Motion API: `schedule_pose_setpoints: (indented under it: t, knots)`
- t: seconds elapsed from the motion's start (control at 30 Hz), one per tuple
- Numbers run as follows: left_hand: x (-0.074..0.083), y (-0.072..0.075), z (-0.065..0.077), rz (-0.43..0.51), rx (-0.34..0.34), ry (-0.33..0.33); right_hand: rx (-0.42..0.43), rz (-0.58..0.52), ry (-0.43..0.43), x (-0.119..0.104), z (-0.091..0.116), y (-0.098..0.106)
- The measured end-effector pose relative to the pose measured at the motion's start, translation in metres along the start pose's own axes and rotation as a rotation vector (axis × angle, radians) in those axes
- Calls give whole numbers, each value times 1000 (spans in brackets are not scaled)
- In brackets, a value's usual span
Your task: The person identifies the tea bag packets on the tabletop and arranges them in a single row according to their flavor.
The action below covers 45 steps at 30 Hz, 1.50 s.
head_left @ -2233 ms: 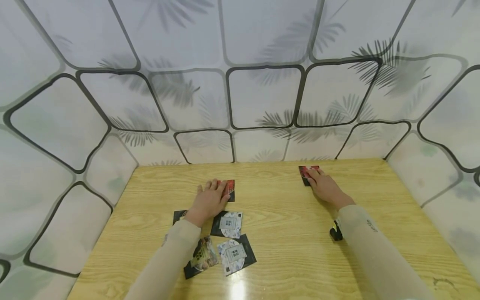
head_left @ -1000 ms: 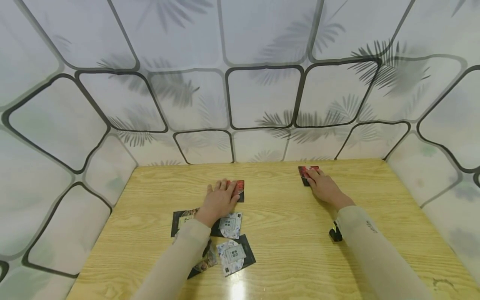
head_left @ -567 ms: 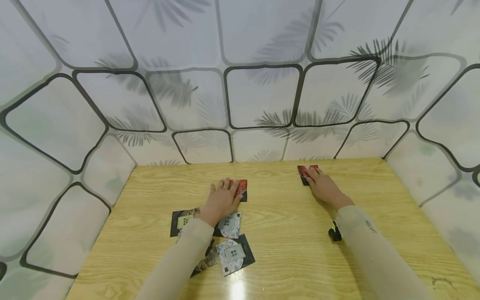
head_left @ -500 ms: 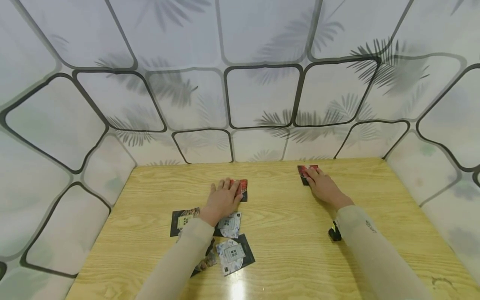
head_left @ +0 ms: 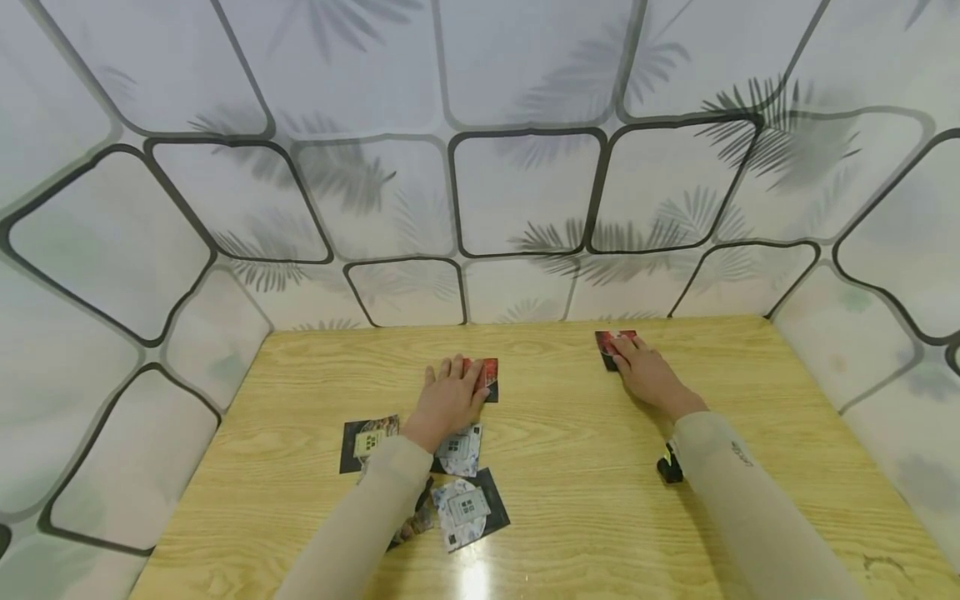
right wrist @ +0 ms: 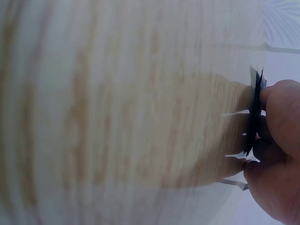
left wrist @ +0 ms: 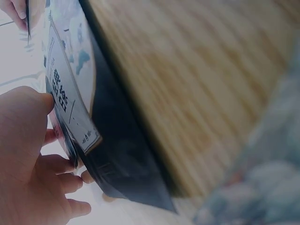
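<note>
My left hand point(head_left: 447, 400) lies palm down with its fingers fairly straight over a flat red-and-black packet point(head_left: 491, 380), whose left part is hidden beneath it. Farther right, my right hand point(head_left: 649, 377) rests its fingertips on a second red-and-black packet point(head_left: 605, 347) near the back edge of the table. The right wrist view shows that packet point(right wrist: 255, 110) edge-on, with thumb and fingers against it. Below my left hand, a white-and-black packet point(head_left: 467, 452) is partly covered by the wrist; its label point(left wrist: 72, 96) shows large in the left wrist view.
Another white-and-black packet point(head_left: 467, 510) lies nearer the front. Two brown-patterned packets, one at the left point(head_left: 367, 443) and one partly under the left sleeve point(head_left: 414, 527), share the wooden table point(head_left: 570, 500). A patterned cloth wall point(head_left: 525, 200) rises behind and at both sides.
My left hand has slid to the right along the table, carrying the red-and-black packet with it, and has nearly slowed to a stop. The right hand and its packet have stayed in place.
</note>
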State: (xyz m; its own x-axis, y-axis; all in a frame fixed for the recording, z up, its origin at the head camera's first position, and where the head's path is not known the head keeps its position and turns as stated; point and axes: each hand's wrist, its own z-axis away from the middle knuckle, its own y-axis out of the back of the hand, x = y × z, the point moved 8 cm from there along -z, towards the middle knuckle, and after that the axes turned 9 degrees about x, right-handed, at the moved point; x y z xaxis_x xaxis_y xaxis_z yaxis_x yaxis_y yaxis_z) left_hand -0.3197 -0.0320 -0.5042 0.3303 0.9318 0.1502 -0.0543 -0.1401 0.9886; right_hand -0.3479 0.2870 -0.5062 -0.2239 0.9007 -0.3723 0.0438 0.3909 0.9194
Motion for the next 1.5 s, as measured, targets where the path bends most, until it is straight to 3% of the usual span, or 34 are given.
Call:
schedule_pose_setpoints:
  t: [1.5]
  knots:
    - [18,-2,-9,6,-5,0,43,-12,26,4,-1,-4]
